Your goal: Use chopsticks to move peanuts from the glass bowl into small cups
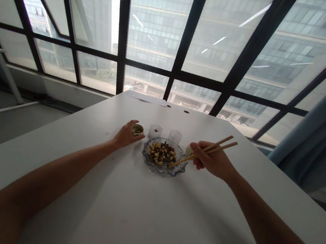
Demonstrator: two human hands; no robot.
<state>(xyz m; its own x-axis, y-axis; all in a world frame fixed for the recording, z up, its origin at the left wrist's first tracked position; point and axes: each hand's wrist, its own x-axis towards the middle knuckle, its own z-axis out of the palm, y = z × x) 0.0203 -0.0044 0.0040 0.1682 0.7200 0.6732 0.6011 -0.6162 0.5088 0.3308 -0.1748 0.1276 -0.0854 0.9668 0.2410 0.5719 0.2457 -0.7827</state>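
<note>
A clear glass dish (164, 172) with a wavy rim stands on the white table and holds a heap of mixed nuts (162, 152). My right hand (210, 158) grips a pair of wooden chopsticks (221, 145), whose tips reach the nuts at the dish's right side. Partly behind that hand is a pale cup (189, 149). Left of the dish, my left hand (129, 134) is curved round a small bowl (137, 130) with something dark inside. Just behind the dish stand two whitish translucent cups, the left one (155, 131) with a dark bit in it, the right one (175, 136) beside it.
White sheets of paper (146, 98) lie at the table's far edge, near two dark round spots in the tabletop (175, 117). Large black-framed windows rise behind. A blue-grey curtain (322, 129) hangs at the right, and part of another table (8, 75) shows at the left.
</note>
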